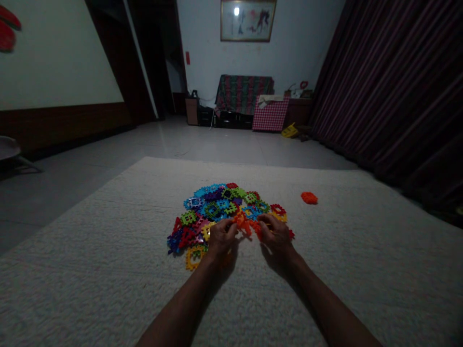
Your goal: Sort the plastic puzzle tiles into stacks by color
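In the head view, my left hand (222, 236) pinches orange toothed plastic building pieces (241, 220) between thumb and fingers. Across from it, my right hand (275, 234) is closed on another orange building piece (256, 227). The two orange parts are close together, and I cannot tell whether they are joined. Just beyond and to the left of my hands lies a heap of colourful interlocking pieces (212, 209), in blue, green, red, purple and yellow. A yellow square frame piece (195, 257) sits at the near edge of the heap, beside my left wrist.
A separate orange piece or small cluster (309, 197) lies to the right on the pale textured mat (354, 270). Past the mat's far edge is a tiled floor (162, 140), with a cloth-covered cabinet (246, 94) by the wall. Dark curtains (390, 82) hang at the right.
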Tool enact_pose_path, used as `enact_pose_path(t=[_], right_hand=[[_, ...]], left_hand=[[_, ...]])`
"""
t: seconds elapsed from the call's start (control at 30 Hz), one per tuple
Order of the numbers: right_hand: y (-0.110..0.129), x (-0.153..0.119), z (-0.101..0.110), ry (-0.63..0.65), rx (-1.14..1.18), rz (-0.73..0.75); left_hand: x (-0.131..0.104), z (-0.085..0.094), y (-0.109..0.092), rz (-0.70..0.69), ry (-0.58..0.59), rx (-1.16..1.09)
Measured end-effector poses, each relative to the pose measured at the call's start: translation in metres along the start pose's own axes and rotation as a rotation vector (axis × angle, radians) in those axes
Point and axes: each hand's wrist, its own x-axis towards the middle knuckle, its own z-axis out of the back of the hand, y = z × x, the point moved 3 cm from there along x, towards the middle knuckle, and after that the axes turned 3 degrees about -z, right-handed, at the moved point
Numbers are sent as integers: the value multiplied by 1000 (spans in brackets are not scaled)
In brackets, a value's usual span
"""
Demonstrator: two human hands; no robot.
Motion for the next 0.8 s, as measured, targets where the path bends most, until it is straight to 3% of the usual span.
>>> enact_pose_path(t=[0.13,0.33,0.43,0.63,0.8], right_hand=[[1,-2,-11,160,164,-142],[7,-10,-36,250,492,-319],[3,-14,-48,251,677,-441],[4,-19,-55,201,850,-501],[9,-18,-48,169,873,-519]], left_hand=[[-2,1,-2,-56,23,20],[-6,-2,-4,-433,48,155],[-10,-4,-3,-546,35,192],[-15,-6,-8,-592,60,255],[-14,-9,-7,-604,107,278]])
